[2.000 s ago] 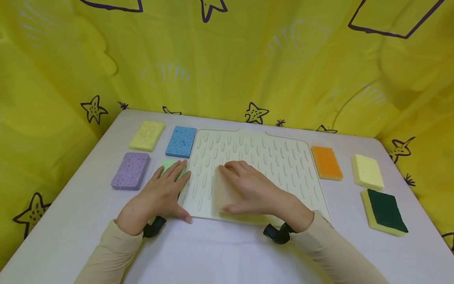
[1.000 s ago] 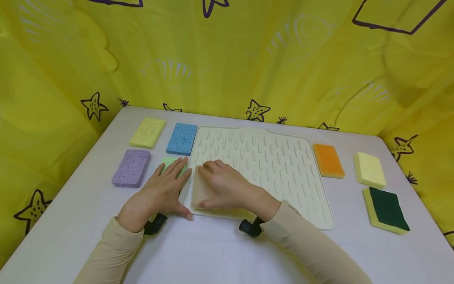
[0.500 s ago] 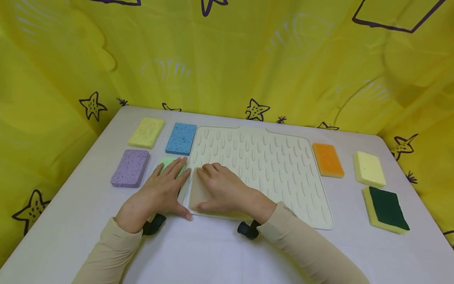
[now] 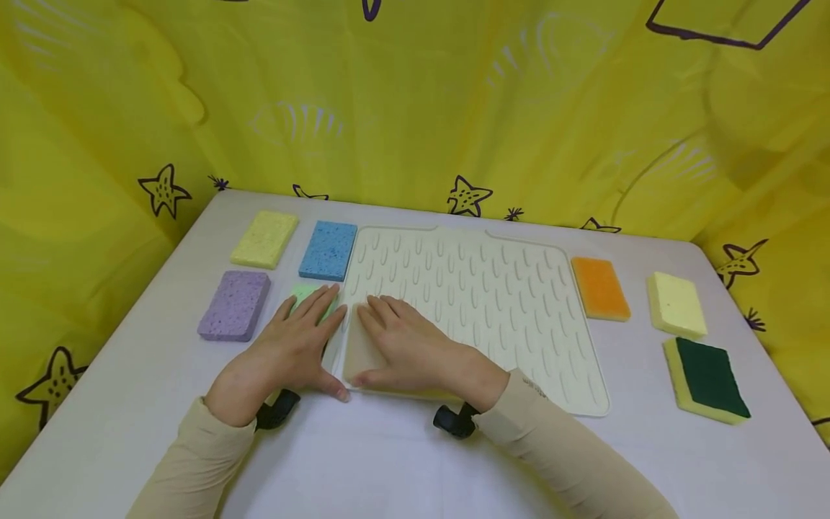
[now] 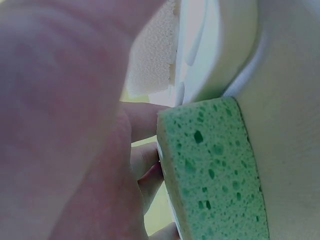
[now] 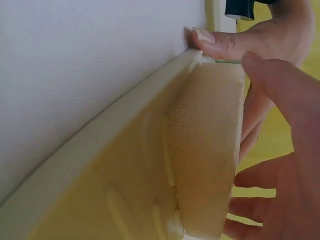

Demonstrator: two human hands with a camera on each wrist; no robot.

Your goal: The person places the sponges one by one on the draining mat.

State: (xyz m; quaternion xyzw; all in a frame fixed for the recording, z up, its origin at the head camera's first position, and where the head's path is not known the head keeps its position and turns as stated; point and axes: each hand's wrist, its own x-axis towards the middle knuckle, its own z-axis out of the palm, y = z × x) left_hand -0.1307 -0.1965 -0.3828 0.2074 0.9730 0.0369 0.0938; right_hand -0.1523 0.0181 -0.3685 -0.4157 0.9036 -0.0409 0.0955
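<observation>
My left hand (image 4: 288,353) lies with fingers spread over a light green sponge (image 5: 215,165) beside the mat's left edge; its thumb reaches the mat's near left corner. In the head view, that hand covers much of the green sponge (image 4: 305,292). My right hand (image 4: 415,346) rests on a beige sponge (image 4: 362,346) at the near left of a white ridged drying mat (image 4: 467,288). In the right wrist view, the fingertips and thumb touch the top face of the beige sponge (image 6: 205,150), with the fingers fairly straight.
Blue (image 4: 328,250), yellow (image 4: 264,239) and purple sponges (image 4: 234,305) lie left of the mat. On the right are an orange sponge (image 4: 600,288), a pale yellow sponge (image 4: 676,304) and a green-topped scouring sponge (image 4: 708,380). A yellow patterned curtain (image 4: 389,108) surrounds the table.
My right hand has slid the beige sponge left across the mat to its left edge. Since half a second ago its fingers look straighter. The left hand has stayed in place.
</observation>
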